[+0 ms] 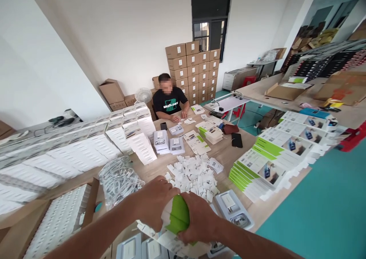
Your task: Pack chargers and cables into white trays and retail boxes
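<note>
Low in the head view, my left hand point(156, 200) and my right hand point(200, 217) both grip a white and green printed carton point(179, 217). It looks bent or partly folded between them, and its lower part is blurred. My left fingers wrap its far left side; my right thumb and fingers press its right side. Just beyond lies a heap of small white card pieces point(194, 175). Right of my right hand sits a grey tray point(231, 207) with a white adapter and coiled cable. More grey trays point(128, 247) lie below my forearms.
Flat printed cartons point(263, 163) are stacked at the right. At the left are a bag of cables point(120, 181), an open brown box point(60, 217) and long rows of white boxes point(71, 148). Across the table a person point(170, 99) handles small white pieces.
</note>
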Demonstrator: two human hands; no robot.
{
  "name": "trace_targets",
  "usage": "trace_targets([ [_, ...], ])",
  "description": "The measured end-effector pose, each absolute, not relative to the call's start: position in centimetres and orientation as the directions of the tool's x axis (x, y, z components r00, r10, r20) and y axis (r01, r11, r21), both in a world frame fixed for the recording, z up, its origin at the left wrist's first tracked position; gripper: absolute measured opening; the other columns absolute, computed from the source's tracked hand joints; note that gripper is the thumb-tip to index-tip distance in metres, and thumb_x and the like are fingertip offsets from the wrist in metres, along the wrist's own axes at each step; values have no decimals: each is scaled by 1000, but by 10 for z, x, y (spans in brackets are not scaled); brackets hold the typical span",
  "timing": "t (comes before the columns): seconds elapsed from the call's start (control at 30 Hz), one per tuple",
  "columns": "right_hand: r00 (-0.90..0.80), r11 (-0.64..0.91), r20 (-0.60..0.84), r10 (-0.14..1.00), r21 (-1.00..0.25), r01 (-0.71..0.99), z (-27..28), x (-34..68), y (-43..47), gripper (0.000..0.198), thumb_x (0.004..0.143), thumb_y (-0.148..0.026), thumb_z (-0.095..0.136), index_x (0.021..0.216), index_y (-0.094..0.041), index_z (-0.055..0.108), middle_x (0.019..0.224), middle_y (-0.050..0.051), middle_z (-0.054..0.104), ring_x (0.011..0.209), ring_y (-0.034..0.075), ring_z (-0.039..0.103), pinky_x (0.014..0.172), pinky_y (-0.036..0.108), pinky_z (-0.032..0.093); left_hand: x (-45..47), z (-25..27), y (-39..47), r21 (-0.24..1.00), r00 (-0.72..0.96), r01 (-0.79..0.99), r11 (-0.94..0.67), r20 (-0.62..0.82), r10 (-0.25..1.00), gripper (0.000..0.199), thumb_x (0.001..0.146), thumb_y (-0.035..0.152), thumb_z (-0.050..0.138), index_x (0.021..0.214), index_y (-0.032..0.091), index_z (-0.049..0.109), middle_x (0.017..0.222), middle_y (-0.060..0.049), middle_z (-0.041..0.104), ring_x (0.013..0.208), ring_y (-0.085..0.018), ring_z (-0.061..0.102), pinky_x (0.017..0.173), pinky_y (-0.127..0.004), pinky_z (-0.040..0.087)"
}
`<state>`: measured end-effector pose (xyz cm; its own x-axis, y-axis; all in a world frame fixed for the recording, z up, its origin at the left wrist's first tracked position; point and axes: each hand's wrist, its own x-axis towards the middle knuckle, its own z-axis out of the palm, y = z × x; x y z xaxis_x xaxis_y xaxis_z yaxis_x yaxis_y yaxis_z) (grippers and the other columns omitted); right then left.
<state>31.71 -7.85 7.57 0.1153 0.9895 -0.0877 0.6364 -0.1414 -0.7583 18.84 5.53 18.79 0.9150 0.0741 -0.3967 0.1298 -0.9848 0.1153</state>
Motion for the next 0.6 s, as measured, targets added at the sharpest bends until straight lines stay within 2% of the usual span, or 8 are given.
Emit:
trace_targets([
  [0.1, 141, -162, -99, 985, -818, 552, 66, 327, -77, 76, 40, -46, 82, 107, -21, 56, 102, 5, 61, 90, 27, 57, 75, 39, 44, 193, 185, 60, 142, 932, 106, -984, -358, 48, 80, 41, 30, 76, 118, 24, 54, 95, -4, 63, 87, -27, 59, 98, -44, 36],
  [0.2, 113, -231, -206, 972, -929, 289, 50, 333, -77, 69, 44, -42, 83, 104, -21, 57, 101, 4, 64, 90, 27, 59, 72, 36, 46, 189, 184, 70, 154, 967, 141, -978, -232, 103, 80, 49, 36, 78, 124, 27, 53, 113, -6, 62, 109, -31, 56, 114, -50, 16],
  [0.3, 8, -288, -297, 955, -930, -230, 31, 335, -79, 60, 56, -38, 78, 108, -18, 56, 101, 7, 67, 91, 27, 64, 74, 36, 49, 171, 174, 81, 163, 912, 390, -906, 67, 405, 82, 66, 47, 71, 139, 31, 40, 146, -8, 41, 137, -36, 31, 117, -55, 4],
  [0.37, -23, -241, -267, 963, -826, -509, 23, 333, -81, 57, 62, -39, 74, 111, -16, 56, 101, 9, 69, 92, 28, 66, 79, 39, 50, 154, 155, 81, 353, 687, 614, -705, 199, 698, 85, 72, 53, 65, 145, 31, 28, 156, -8, 25, 143, -36, 19, 116, -58, 13],
  [0.4, -22, -207, -242, 970, -778, -593, 21, 332, -82, 57, 64, -40, 74, 112, -15, 56, 101, 10, 70, 93, 28, 66, 81, 41, 50, 146, 143, 77, 516, 541, 663, -543, 172, 823, 90, 73, 57, 63, 148, 29, 22, 158, -9, 20, 144, -36, 17, 115, -58, 20],
  [0.47, -4, -153, -203, 979, -723, -674, 21, 330, -82, 58, 66, -42, 74, 114, -15, 55, 101, 11, 70, 93, 28, 67, 84, 43, 49, 135, 115, 63, 823, 355, 551, -137, -83, 931, 96, 73, 63, 60, 149, 27, 14, 157, -12, 23, 143, -36, 24, 110, -57, 31],
  [0.53, 16, -118, -177, 984, -719, -685, 26, 329, -81, 59, 66, -42, 75, 115, -15, 55, 103, 12, 70, 94, 28, 67, 85, 43, 49, 132, 88, 43, 914, 404, 338, 225, -357, 842, 86, 77, 68, 52, 147, 27, 23, 148, -13, 43, 135, -37, 40, 104, -56, 40],
  [0.6, 30, -91, -147, 989, -747, -659, 32, 330, -79, 62, 65, -41, 77, 117, -15, 54, 105, 11, 70, 94, 28, 67, 85, 42, 50, 136, 70, 26, 879, 473, 216, 425, -475, 742, 85, 72, 69, 56, 141, 25, 38, 131, -15, 60, 124, -41, 52, 96, -59, 46],
])
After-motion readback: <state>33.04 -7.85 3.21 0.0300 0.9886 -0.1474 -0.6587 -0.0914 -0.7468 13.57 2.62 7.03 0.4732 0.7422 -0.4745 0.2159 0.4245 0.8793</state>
